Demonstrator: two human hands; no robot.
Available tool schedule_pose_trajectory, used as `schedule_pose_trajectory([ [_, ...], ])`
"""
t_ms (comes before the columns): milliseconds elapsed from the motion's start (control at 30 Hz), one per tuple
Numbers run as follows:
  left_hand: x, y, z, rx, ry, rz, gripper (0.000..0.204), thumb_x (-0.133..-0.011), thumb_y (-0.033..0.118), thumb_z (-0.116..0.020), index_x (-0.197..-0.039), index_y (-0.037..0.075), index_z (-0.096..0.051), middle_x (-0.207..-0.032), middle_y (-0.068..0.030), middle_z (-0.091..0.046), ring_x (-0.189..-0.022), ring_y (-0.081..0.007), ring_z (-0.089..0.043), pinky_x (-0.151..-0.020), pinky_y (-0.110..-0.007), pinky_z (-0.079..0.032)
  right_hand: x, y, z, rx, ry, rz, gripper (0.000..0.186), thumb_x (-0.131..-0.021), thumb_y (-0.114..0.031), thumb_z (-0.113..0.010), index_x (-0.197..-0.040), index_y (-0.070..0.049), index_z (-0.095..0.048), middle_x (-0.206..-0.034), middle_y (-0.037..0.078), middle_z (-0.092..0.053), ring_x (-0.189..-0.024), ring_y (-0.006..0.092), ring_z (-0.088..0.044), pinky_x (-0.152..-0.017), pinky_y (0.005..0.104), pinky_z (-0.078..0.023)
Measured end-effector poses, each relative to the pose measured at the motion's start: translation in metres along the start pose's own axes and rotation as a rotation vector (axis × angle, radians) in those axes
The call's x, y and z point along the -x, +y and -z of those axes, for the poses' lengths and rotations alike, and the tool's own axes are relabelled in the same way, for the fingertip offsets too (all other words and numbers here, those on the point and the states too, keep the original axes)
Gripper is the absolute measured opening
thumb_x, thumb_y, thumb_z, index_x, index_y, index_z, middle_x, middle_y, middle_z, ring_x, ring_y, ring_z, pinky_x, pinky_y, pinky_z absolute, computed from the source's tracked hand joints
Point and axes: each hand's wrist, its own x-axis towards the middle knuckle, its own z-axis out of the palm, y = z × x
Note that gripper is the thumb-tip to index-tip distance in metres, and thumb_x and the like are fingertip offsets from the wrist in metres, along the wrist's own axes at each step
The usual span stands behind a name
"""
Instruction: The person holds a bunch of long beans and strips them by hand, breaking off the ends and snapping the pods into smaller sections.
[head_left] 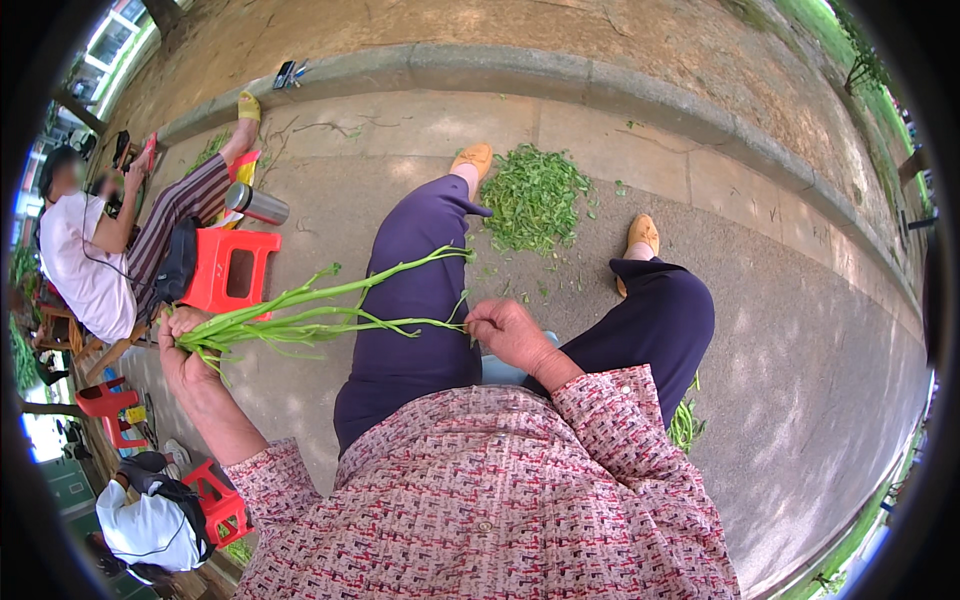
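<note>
My left hand (pixel 186 352) is closed around the cut ends of a bunch of long green leafy-vegetable stems (pixel 300 322), held out to my left. The stems spread rightward across my purple-trousered thigh, mostly stripped of leaves. My right hand (pixel 515 332) is in front of my lap, its thumb and fingers pinched at the thin tip of one stem. Anything else inside that pinch is too small to make out. Beyond, on the ground between my feet, lies a heap of torn green leaves (pixel 537 198).
More greens (pixel 686 428) lie beside my right hip. A red plastic stool (pixel 208 268) and a steel flask (pixel 262 205) stand to the left, near a seated person (pixel 88 260). Another person (pixel 150 525) sits at lower left. A stone curb (pixel 490 68) runs across the far side.
</note>
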Motion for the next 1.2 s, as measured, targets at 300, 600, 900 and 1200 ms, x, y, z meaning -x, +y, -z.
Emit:
schedule_pose_trajectory([
  [300, 0.005, -0.009, -0.007, -0.013, -0.109, 0.029, 0.022, -0.085, 0.011, -0.056, -0.068, 0.01, -0.042, -0.06, 0.0023, -0.04, -0.052, -0.0082, -0.04, -0.052, -0.026, -0.034, 0.004, -0.025, -0.007, 0.488, 0.081, -0.142, 0.019, -0.08, -0.02, -0.052, -0.078, -0.005, -0.063, -0.08, 0.02, -0.064, -0.079, 0.0381, -0.062, -0.073, 0.0483, -0.048],
  [600, 0.011, -0.016, -0.014, 0.065, -0.091, 0.042, 0.019, -0.085, 0.008, -0.056, -0.07, 0.009, -0.044, -0.059, 0.0033, -0.038, -0.05, -0.0072, -0.038, -0.051, -0.025, -0.034, -0.002, 0.02, 0.033, -0.727, 0.447, -0.712, 0.012, -0.078, -0.005, -0.05, -0.081, 0.003, -0.059, -0.064, 0.009, -0.057, -0.058, 0.0161, -0.056, -0.052, 0.028, -0.046],
  [900, 0.008, -0.017, -0.013, 0.06, -0.073, 0.055, 0.021, -0.085, 0.01, -0.056, -0.069, 0.009, -0.042, -0.059, 0.0028, -0.038, -0.051, -0.0082, -0.039, -0.052, -0.026, -0.036, -0.003, 0.002, 0.003, 0.136, 0.322, 0.184, 0.02, -0.079, -0.001, -0.055, -0.098, -0.005, -0.061, -0.084, 0.011, -0.059, -0.075, 0.027, -0.06, -0.069, 0.034, -0.048],
  [1200, 0.008, -0.017, -0.016, 0.049, -0.068, 0.035, 0.022, -0.085, 0.011, -0.056, -0.069, 0.009, -0.043, -0.059, 0.0024, -0.039, -0.05, -0.0081, -0.039, -0.051, -0.025, -0.036, -0.006, -0.005, -0.003, 0.557, 0.232, 0.358, 0.01, -0.073, -0.006, -0.063, -0.083, -0.008, -0.06, -0.078, 0.01, -0.053, -0.077, 0.0325, -0.057, -0.067, 0.0411, -0.048],
])
